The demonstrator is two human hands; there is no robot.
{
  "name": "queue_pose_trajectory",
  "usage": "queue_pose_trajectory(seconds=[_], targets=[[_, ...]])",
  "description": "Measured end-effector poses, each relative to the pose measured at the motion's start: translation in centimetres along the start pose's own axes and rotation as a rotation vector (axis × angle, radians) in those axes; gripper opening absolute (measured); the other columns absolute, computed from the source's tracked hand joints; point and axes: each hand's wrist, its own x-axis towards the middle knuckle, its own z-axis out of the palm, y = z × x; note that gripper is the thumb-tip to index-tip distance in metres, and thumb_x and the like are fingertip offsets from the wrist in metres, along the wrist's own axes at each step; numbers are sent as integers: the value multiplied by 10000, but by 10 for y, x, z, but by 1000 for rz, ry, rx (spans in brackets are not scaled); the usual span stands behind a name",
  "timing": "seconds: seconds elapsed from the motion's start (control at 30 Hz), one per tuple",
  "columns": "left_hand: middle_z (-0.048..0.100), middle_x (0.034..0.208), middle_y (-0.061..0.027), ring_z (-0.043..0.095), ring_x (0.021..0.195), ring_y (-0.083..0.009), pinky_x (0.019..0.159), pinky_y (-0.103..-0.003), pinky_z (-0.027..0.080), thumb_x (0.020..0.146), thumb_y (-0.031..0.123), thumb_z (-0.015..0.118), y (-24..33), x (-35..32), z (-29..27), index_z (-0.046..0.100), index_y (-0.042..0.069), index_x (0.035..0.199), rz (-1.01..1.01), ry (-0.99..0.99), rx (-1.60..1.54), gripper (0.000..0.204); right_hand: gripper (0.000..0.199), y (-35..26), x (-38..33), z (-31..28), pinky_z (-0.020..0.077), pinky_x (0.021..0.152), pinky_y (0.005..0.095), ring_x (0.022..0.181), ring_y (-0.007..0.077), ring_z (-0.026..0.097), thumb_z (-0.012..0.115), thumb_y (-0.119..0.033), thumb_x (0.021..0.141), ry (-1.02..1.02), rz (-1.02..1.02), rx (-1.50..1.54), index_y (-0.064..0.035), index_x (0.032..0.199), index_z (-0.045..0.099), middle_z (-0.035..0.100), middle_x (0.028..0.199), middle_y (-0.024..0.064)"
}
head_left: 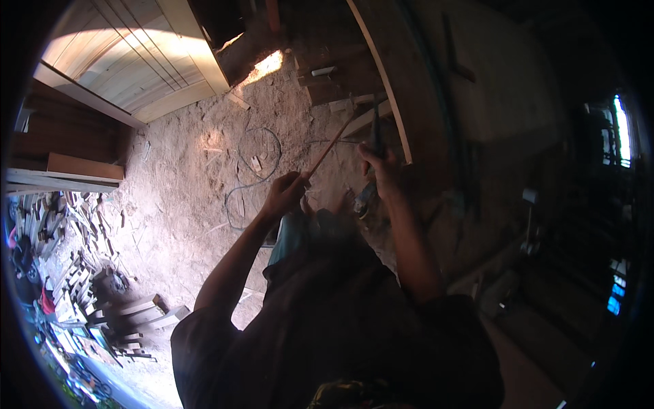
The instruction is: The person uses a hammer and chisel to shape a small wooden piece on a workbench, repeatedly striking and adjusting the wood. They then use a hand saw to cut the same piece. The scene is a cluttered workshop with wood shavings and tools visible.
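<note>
My left hand [286, 193] is closed round the near end of a thin reddish-brown wooden stick [328, 148]. The stick slants away to the upper right over the dirt floor. To its right, my right hand [383, 169] is wrapped round a slim, dark green tool [376, 126] that points away from me. Shadow hides the tool's kind. The stick's far end lies close to pale boards [368, 120] on the ground.
A black cable [279, 151] loops across the dirt floor [184, 177]. At the upper left stands a large pale wooden panel [143, 58]. Wood offcuts [78, 279] are heaped at the left. A long curved-looking wooden edge [388, 82] runs beyond my right hand, beside a dark area.
</note>
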Motion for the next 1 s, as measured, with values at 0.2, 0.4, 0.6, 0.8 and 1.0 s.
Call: queue_pose_trajectory(seconds=[0.2,0.4,0.6,0.8,1.0], targets=[[568,695,35,505,566,-64,520,-240,396,1078,499,521,4,-44,11,714,44,979,-61,-170,-33,504,377,-25,-13,10,480,534,257,683,85,619,875,-271,794,-65,-165,95,-123,1027,619,663,830,-7],[566,711,48,465,561,-45,494,-226,349,1082,450,541,1,-66,13,703,65,1046,-169,-164,-69,419,320,-23,-3,-5,475,553,273,669,103,616,844,-284,828,40,-256,-102,-98,961,621,663,812,13],[652,869,-26,550,599,-78,540,-226,437,1078,270,585,-3,-101,-3,577,58,1389,-112,16,-223,377,467,0,55,-41,513,675,368,749,203,660,837,-417,809,169,-431,-486,-26,992,658,666,816,54],[681,1025,-113,701,767,-179,622,-278,536,1076,197,535,13,-127,-18,483,70,1513,13,328,-336,457,678,-14,162,-10,531,730,375,800,216,656,810,-430,841,121,-523,-597,12,1301,578,673,967,103],[647,1233,-147,689,1124,-271,927,-367,554,1040,193,566,27,-133,-10,422,-12,1515,128,673,-394,538,861,-19,167,-8,463,1086,480,1284,433,580,791,-464,849,165,-549,-682,14,1486,466,594,1359,298]])
